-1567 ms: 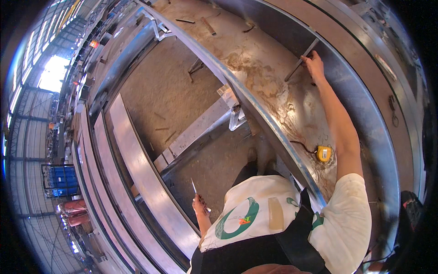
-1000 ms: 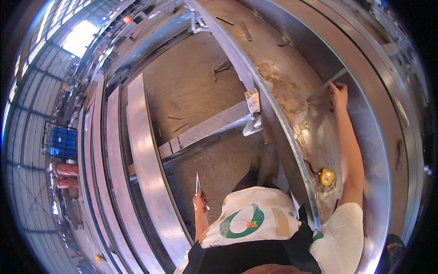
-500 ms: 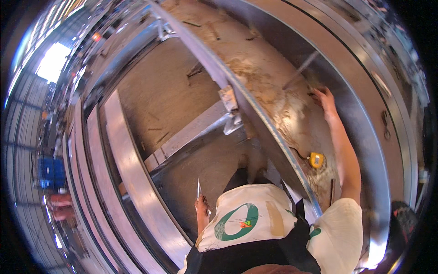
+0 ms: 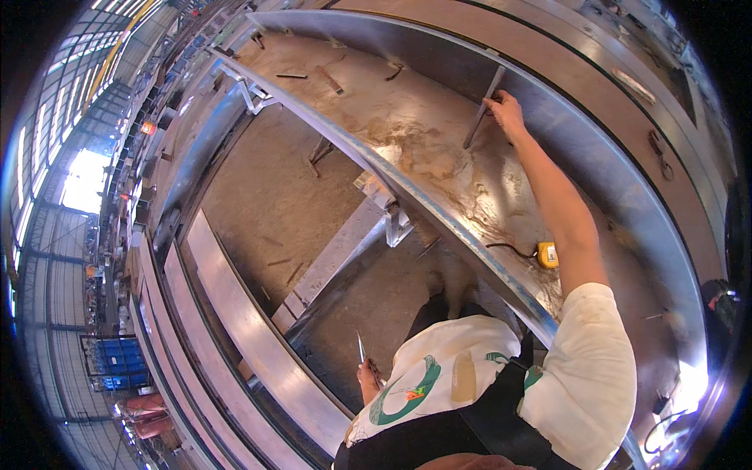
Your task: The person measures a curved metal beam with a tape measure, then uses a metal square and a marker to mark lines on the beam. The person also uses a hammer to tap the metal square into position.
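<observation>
My right hand (image 4: 507, 116) reaches far into a long steel channel, its fingers closed on a narrow metal strip (image 4: 477, 127). The strip stands slanted, its lower end near the channel's floor and its upper end by the far wall (image 4: 540, 98). Down at my left side, my left hand (image 4: 369, 381) is closed around a slim, pointed, light-coloured tool (image 4: 360, 345); its exact kind is too small to tell. A yellow tape measure (image 4: 547, 254) lies in the channel beside my right forearm, with a dark cord or strap next to it.
The channel's near wall (image 4: 423, 205) runs diagonally in front of me. A support beam (image 4: 333, 251) with a wooden block (image 4: 374, 188) sits beneath it. Several long steel bars (image 4: 235, 274) lie at left. Loose scraps (image 4: 329, 80) lie inside the channel. A blue container (image 4: 117, 362) stands far left.
My right hand has moved forward and left, from bare channel floor onto the metal strip, and closed on it. My left hand still holds the pointed tool low at my side. The view has shifted.
</observation>
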`<action>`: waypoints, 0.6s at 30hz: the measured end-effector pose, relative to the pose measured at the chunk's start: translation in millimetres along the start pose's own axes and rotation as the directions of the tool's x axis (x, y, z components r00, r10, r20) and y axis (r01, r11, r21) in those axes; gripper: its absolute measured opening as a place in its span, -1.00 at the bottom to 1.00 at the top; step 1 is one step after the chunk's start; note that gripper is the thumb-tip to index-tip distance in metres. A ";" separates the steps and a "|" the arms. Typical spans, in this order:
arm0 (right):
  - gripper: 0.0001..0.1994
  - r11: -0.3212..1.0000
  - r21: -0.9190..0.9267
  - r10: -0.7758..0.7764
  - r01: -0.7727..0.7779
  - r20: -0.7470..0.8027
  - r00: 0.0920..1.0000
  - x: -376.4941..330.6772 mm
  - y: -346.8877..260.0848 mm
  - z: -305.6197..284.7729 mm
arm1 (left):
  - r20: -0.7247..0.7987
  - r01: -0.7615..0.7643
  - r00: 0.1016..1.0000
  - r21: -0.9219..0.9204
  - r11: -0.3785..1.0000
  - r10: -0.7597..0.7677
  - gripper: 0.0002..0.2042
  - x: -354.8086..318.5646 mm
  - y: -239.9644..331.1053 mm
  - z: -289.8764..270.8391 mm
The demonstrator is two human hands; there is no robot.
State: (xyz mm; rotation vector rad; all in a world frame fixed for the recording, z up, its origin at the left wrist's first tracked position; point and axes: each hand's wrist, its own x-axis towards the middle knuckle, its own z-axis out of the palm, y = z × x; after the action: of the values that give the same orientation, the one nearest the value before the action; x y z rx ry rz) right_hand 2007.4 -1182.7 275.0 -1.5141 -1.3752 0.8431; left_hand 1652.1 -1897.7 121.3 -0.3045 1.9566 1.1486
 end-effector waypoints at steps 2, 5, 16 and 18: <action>-0.52 0.993 -0.072 -0.102 0.097 -0.069 0.992 20.7 29.5 -6.0 | 0.017 -0.013 1.000 -0.051 0.999 0.014 -0.74 10.6 -7.4 -3.2; -0.54 0.996 -0.087 -0.022 0.024 0.029 0.999 16.9 11.3 6.5 | 0.012 -0.038 0.999 -0.013 0.999 0.038 -0.68 6.4 -18.8 -22.5; -0.50 0.991 -0.135 0.004 -0.006 -0.013 1.000 42.8 2.1 39.1 | 0.029 0.043 0.999 -0.052 0.998 -0.042 -0.68 19.5 5.5 -19.5; -0.57 0.991 -0.133 -0.018 0.014 -0.029 0.999 45.6 -3.2 46.1 | 0.067 0.053 0.997 -0.075 0.996 -0.048 -0.69 22.5 7.3 -16.3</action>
State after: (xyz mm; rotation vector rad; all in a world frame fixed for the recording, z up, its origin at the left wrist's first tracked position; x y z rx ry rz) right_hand 1970.9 -1130.0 264.7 -1.6085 -1.4437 0.7280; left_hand 1625.2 -1902.6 112.8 -0.3511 1.8414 1.1876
